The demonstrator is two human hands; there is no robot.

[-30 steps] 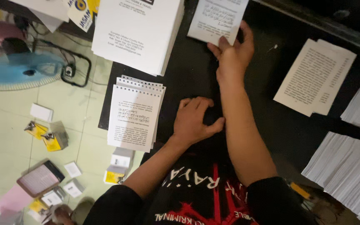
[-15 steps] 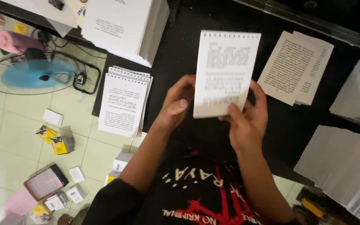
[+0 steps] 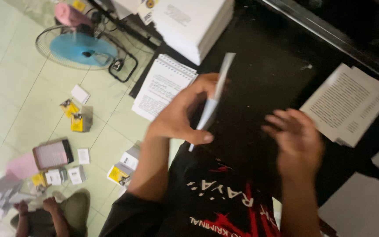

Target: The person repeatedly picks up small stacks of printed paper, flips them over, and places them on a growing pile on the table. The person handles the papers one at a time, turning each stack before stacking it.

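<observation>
Left hand (image 3: 178, 118) pinches booklet (image 3: 213, 96) edge-on; right hand (image 3: 297, 140) hovers open.

One camera sits on my head and looks steeply down over my chest, close enough that my left hand (image 3: 178, 118) and right hand (image 3: 297, 142) fill the middle of the frame. The black table (image 3: 268, 74) runs across the upper right, tilted in the picture, and the tiled floor (image 3: 18, 101) lies far below at the left. With no second view, nothing overlaps.
</observation>
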